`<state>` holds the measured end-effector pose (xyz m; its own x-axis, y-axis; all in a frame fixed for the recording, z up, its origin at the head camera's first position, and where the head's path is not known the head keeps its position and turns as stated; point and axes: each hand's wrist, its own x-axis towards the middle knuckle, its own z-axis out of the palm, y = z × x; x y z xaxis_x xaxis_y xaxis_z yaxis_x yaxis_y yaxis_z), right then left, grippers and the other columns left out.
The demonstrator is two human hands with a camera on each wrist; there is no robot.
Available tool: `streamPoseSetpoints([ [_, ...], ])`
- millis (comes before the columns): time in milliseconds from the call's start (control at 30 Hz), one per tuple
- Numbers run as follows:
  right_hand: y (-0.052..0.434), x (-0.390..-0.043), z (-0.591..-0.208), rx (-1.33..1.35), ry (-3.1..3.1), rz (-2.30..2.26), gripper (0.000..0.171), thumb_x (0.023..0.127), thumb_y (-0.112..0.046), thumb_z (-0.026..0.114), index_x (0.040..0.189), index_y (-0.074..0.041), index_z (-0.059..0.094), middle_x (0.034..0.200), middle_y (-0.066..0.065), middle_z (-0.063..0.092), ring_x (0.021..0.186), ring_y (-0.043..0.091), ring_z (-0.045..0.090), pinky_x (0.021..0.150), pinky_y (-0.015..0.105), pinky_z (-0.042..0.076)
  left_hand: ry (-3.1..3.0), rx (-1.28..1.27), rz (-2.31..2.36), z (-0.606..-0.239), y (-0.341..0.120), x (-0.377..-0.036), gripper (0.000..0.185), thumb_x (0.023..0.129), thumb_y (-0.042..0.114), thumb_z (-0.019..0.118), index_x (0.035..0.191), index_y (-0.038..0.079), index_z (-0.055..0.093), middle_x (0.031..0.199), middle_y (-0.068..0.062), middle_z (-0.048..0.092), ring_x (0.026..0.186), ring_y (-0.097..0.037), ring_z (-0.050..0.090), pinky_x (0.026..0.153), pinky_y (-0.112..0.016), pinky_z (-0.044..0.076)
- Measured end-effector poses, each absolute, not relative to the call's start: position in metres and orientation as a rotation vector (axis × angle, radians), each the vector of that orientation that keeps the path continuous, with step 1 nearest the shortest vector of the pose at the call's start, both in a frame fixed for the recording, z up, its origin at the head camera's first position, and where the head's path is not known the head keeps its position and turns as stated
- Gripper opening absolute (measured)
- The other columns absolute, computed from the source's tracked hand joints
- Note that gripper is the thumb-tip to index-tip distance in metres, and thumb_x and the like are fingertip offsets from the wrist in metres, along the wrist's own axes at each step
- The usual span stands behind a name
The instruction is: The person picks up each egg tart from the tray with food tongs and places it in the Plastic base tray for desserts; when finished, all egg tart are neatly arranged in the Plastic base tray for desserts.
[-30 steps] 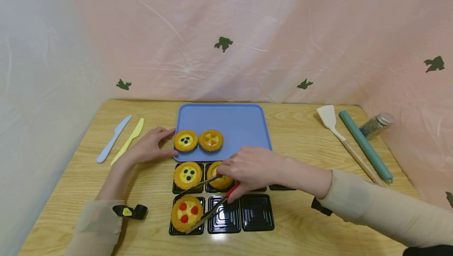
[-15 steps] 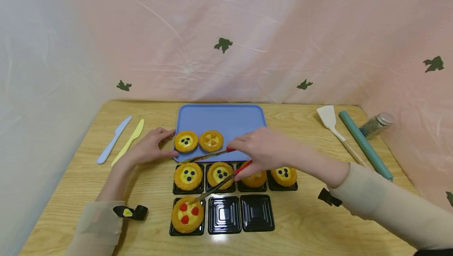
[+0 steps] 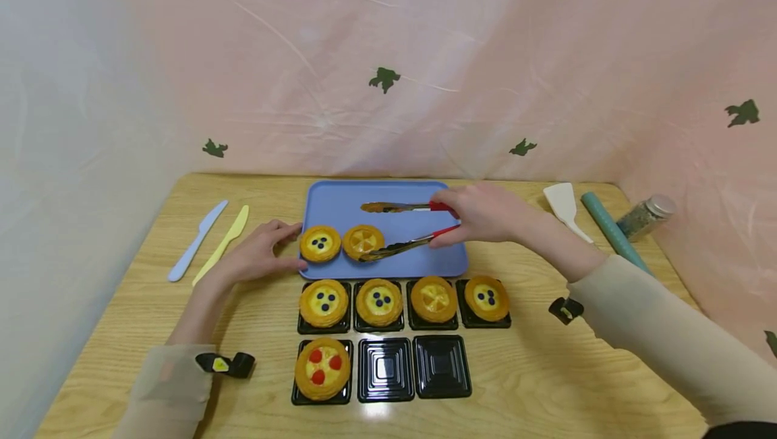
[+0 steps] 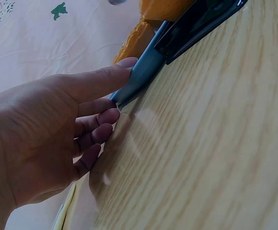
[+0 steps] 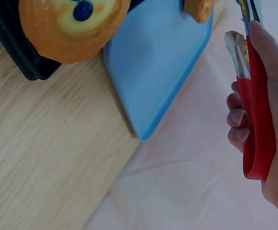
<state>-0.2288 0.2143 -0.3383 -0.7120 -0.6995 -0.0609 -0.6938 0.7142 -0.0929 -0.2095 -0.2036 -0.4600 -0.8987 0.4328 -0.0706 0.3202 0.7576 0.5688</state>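
My left hand holds the near left corner of a blue tray, thumb at its front edge and fingers along its side. On the tray sit two tarts: one with blueberries and, beside it, one with orange fruit wedges. My right hand grips red-handled tongs above the tray. The tongs' arms are spread with nothing between them, the nearer tip overlapping the wedge-topped tart. In the right wrist view, fingers and thumb wrap the red handles.
Before the tray, a row of black square holders carries a fruit tart and blueberry tarts. Nearer is a strawberry tart beside two bare holders. Knives lie left; a spatula, teal rod and jar right.
My right hand has moved the tongs up and away from the strawberry tart, leaving it in its black holder, and over to the blue tray. The left hand has stayed put.
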Motion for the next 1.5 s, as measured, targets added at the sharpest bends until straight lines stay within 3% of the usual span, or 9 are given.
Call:
streamPoseSetpoints([
  [433,0.208,-0.237,-0.354,-1.116,2.78,-0.014,0.066,0.081,-0.066,0.077,0.118,-0.012,0.071,0.091,0.0,0.073,0.069,0.011,0.058,0.069,0.033,0.052,2.761,0.589,0.837,-0.46,-0.204,-0.208,0.088,0.088,0.048,0.079,0.155,0.004,0.044,0.129,-0.018,0.058,0.121,-0.033,0.054,0.104,-0.055,0.046],
  [733,0.206,-0.24,-0.36,-1.119,2.782,0.013,0.061,0.082,-0.065,0.076,0.112,-0.013,0.071,0.086,-0.001,0.073,0.062,0.012,0.055,0.062,0.03,0.048,2.761,0.597,0.841,-0.46,-0.203,-0.208,0.088,0.087,0.049,0.079,0.155,0.004,0.044,0.131,-0.019,0.058,0.122,-0.034,0.054,0.105,-0.056,0.046],
  [1200,0.203,-0.238,-0.364,-1.142,2.783,0.069,0.062,0.084,-0.065,0.075,0.115,-0.012,0.071,0.094,0.003,0.077,0.067,0.013,0.061,0.065,0.034,0.054,2.768,0.603,0.837,-0.46,-0.203,-0.208,0.088,0.087,0.048,0.08,0.155,0.004,0.045,0.128,-0.018,0.059,0.12,-0.033,0.054,0.104,-0.054,0.046],
  [1500,0.2,-0.238,-0.363,-1.144,2.783,0.049,0.058,0.085,-0.063,0.075,0.113,-0.012,0.071,0.088,-0.001,0.075,0.062,0.011,0.058,0.061,0.031,0.051,2.763,0.603,0.838,-0.459,-0.203,-0.209,0.088,0.087,0.048,0.08,0.155,0.003,0.045,0.13,-0.019,0.058,0.121,-0.034,0.054,0.104,-0.055,0.046],
])
